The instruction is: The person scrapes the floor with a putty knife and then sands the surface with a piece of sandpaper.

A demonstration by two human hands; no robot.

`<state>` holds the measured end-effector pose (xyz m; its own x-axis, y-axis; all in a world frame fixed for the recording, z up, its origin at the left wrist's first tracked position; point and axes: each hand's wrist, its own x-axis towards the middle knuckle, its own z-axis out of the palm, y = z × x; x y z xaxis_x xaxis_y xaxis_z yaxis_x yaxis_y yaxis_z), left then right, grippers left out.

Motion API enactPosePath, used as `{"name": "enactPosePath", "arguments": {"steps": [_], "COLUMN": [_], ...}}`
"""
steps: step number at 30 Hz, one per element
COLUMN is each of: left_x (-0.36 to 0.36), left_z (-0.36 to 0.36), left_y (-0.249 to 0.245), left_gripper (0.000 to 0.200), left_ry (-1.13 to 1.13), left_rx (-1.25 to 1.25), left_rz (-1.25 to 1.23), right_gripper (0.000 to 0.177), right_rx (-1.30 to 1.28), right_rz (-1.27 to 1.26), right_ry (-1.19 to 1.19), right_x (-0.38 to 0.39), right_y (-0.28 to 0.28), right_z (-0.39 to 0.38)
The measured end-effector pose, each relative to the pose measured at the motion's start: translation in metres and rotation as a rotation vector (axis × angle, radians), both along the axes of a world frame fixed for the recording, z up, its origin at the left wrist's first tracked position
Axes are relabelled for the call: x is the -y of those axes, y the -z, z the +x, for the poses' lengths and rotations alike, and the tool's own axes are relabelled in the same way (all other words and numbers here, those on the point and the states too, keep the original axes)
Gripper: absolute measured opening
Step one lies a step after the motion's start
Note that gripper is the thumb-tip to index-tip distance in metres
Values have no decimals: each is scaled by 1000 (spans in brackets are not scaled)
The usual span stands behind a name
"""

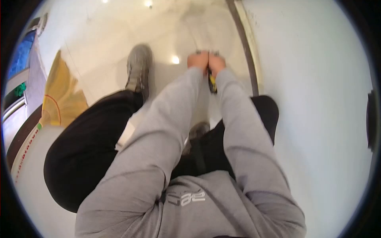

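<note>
Both forearms reach forward in grey sleeves, and the hands meet close to the wall, low over the floor. My left hand is closed, its fingers curled away from view. Pressed against it, my right hand is closed too. A slim black-and-yellow tool handle sticks out toward me from between the hands, beside the right wrist. Its front end is hidden by the hands. Small dark bits show at the far side of the knuckles, blurred; what the left hand holds I cannot tell.
Pale glossy tiles form the floor. A white wall with a dark skirting strip runs along the right. On the left leans a yellow broom with a red-lettered handle. My grey shoe stands left of the hands.
</note>
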<state>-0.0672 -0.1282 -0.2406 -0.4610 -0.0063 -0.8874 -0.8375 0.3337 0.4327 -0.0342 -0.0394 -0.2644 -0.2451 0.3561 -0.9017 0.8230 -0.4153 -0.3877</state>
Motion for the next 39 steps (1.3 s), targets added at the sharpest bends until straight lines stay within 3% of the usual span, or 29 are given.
{"name": "enactPosePath", "arguments": {"steps": [1, 3, 6, 9, 10, 11, 13, 14, 15, 17, 18, 19, 21, 22, 23, 25, 26, 27, 29, 30, 31, 33, 35, 36, 37, 39], "left_x": [-5, 3, -15, -22, -16, -13, 1, 0, -7, -16, -18, -11, -6, -14, -11, -2, -7, -15, -5, 1, 5, 5, -3, -5, 3, 3], "left_z": [-8, 1, -27, -41, -35, -32, 1, 3, -7, -27, -31, -20, -11, -21, -17, -6, -22, -41, -27, -18, -12, -15, -48, -54, -39, -20], "left_y": [18, 32, 14, 1, -12, -17, -12, -4, -4, -12, -11, -11, -2, 8, 19, 22, 1, -21, -32, -5, 14, 9, -12, -22, -5, 31], "left_gripper": [36, 38, 38, 38, 40, 40, 47, 47, 47, 49, 49, 49, 44, 44, 44, 44, 40, 37, 40, 40, 40, 39, 37, 35, 35, 35], "left_ry": [31, 98, 42, 30, 87, 88, 197, 54, 60, -3, -24, -23, 25, 21, 45, 85, 6, -85, 11, 83, 153, 123, 80, 125, 121, 46], "left_rx": [-109, -227, -154, -79, -51, -76, -186, -77, -70, 38, 73, 80, -29, -54, -127, -164, -35, 83, 49, -93, -220, -219, 33, 44, 43, -124], "left_rz": [-67, -150, -39, -23, -22, -10, -268, -161, -157, -1, -14, -14, -44, -31, -78, -148, -59, 34, -45, -125, -218, -222, 40, -23, -27, -82], "right_gripper": [54, 57, 58, 57, 54, 54, 52, 46, 46, 40, 37, 37, 35, 38, 38, 45, 51, 51, 52, 42, 42, 43, 46, 49, 49, 53], "right_rx": [-43, -4, -5, 72, 17, -9, -48, -3, 5, 68, 159, 165, -119, 21, 21, 0, 20, 14, 0, -73, -2, -48, -28, 1, 0, -24], "right_rz": [219, 338, 151, -60, 42, 55, 425, 292, 295, -36, -53, -53, 262, 431, 427, 97, 110, 110, 68, 193, 365, 256, -50, -121, -124, 177], "right_ry": [-63, -10, 117, 155, 42, 45, -3, 67, 71, 111, 171, 172, -164, -24, -28, 93, -213, -223, 124, 73, 19, 102, 160, 223, 219, 72], "right_x": [8, 23, 3, -3, -6, 0, 27, 21, 14, -1, -1, 4, 3, 21, 18, 6, -5, -2, 8, 13, 26, 25, 8, 12, 18, 18], "right_y": [30, -18, -3, -80, -35, -28, -17, 5, -13, -85, -99, -69, 19, -23, -25, -4, 8, 3, -19, 32, 3, -12, -30, -63, -49, 4], "right_z": [14, 10, -14, -43, -21, -18, 20, 22, 14, -30, -42, -19, 18, 6, -3, -6, -10, -12, -10, 6, 4, -4, -28, -38, -27, -7]}}
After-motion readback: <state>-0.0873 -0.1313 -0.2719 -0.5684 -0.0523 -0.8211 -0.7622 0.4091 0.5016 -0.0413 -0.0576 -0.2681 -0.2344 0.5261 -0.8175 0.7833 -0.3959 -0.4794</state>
